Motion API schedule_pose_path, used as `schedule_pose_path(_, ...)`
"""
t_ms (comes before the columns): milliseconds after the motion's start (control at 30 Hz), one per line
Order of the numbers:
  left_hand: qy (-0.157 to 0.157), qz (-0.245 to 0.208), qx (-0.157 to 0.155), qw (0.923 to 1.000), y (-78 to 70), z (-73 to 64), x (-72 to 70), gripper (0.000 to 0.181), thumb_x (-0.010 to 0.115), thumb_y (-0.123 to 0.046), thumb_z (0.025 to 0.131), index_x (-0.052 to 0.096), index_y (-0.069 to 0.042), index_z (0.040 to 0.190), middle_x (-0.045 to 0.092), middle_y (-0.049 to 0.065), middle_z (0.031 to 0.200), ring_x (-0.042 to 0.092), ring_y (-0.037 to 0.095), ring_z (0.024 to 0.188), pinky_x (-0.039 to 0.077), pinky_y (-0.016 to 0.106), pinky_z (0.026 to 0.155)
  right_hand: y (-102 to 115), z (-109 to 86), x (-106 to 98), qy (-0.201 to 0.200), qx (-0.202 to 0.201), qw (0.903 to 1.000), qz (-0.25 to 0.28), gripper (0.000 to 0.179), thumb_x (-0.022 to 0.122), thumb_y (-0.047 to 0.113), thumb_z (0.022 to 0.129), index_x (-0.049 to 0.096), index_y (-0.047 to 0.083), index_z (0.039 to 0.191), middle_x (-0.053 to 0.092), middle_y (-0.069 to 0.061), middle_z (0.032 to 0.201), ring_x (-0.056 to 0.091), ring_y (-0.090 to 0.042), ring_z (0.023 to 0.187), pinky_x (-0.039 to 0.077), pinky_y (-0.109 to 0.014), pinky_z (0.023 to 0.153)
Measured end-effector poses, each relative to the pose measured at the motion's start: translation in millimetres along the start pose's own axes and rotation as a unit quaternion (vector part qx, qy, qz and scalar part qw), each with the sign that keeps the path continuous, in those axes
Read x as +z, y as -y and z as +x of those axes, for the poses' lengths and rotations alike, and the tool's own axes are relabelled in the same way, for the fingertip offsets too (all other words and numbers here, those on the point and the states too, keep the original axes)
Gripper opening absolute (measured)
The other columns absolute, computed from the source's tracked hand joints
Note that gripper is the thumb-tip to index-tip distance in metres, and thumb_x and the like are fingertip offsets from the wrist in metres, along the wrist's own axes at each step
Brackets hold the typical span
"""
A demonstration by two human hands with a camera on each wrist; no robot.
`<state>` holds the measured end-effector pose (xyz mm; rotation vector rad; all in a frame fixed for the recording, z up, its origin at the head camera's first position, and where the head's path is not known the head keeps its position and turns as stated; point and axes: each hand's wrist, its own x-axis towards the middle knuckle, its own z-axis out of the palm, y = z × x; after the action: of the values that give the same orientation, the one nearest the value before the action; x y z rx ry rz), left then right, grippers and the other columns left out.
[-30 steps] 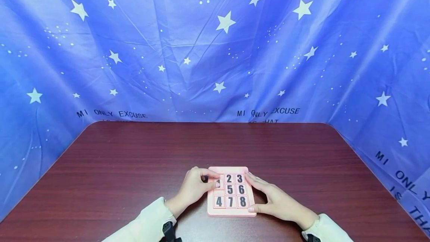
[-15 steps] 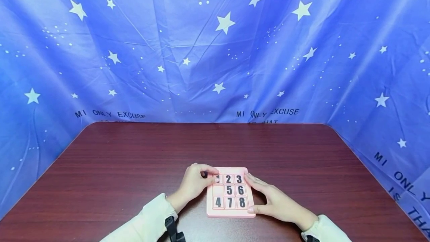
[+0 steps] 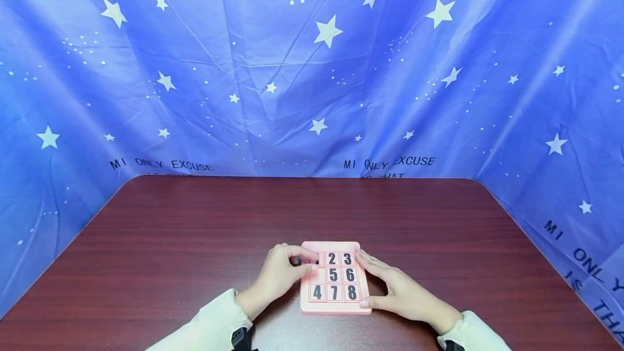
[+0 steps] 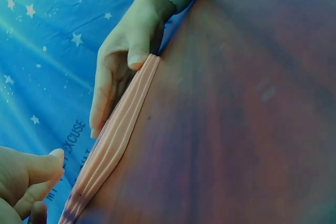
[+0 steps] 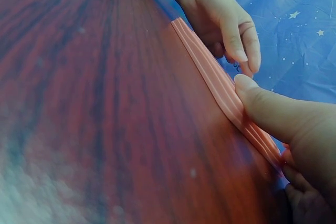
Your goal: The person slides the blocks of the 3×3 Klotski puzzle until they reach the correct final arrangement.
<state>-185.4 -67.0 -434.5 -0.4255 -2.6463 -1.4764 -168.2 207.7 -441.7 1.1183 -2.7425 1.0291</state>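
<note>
A pink number slide puzzle [image 3: 336, 309] lies flat on the table. Tiles 2 and 3 show in its top row, 5 and 6 in the middle, 4, 7 and 8 at the bottom. My left hand [image 3: 279, 273] reaches over its upper left, with index finger and thumb slightly apart. The index finger partly covers tile 1 [image 3: 318, 259]; whether it touches is unclear. Below that tile is a gap at the middle row's left. My right hand [image 3: 407, 292] holds the puzzle's right side, thumb at the lower corner and fingers along the upper edge.
The dark red wooden table [image 3: 195, 232] extends behind and to both sides of the puzzle. A blue star-printed curtain [image 3: 273, 69] hangs beyond its far and side edges. Both pale sleeves [image 3: 207, 321] have black straps at the wrists.
Tile 1 has slid up into line with 2 and 3. My left thumb has since moved off it, slightly downward. My right hand keeps its place.
</note>
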Motion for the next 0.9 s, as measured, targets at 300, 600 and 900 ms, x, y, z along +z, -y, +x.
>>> schedule_pose_path(300,0.049,-0.073,-0.023,0.9958,-7.2,-15.7,-1.1,0.019,0.079,-0.009,0.07,0.077,-0.011,0.089,0.042,-0.007,0.055,0.031,-0.002,0.047,0.026,0.015,0.042,-0.5,-1.1,0.6,-0.006,-0.014,0.9999,-0.002,0.081,0.071,0.04,0.081,0.037,0.0,0.142,0.035,-0.021,0.146,0.034,-0.03,0.134,0.014,-0.007,0.103)
schedule_pose_path(600,0.053,-0.065,-0.03,0.996,-8.8,-28.0,-1.3,0.021,0.078,-0.006,0.068,0.077,-0.013,0.088,0.067,-0.002,0.08,0.037,0.0,0.052,0.032,0.017,0.046,-0.3,-0.8,-0.5,0.0,-0.003,1.0,-0.007,0.081,0.07,0.042,0.081,0.037,0.001,0.143,0.034,-0.018,0.148,0.034,-0.033,0.134,0.015,-0.008,0.104)
schedule_pose_path(900,0.051,-0.014,-0.013,0.9985,-9.5,-33.5,1.3,0.024,0.08,-0.012,0.065,0.077,-0.02,0.087,0.061,-0.01,0.074,0.04,0.006,0.068,0.036,0.024,0.067,2.2,-0.7,-1.7,-0.004,-0.012,0.9998,-0.013,0.079,0.069,0.042,0.082,0.037,0.001,0.142,0.037,-0.02,0.146,0.037,-0.033,0.132,0.019,-0.011,0.105)
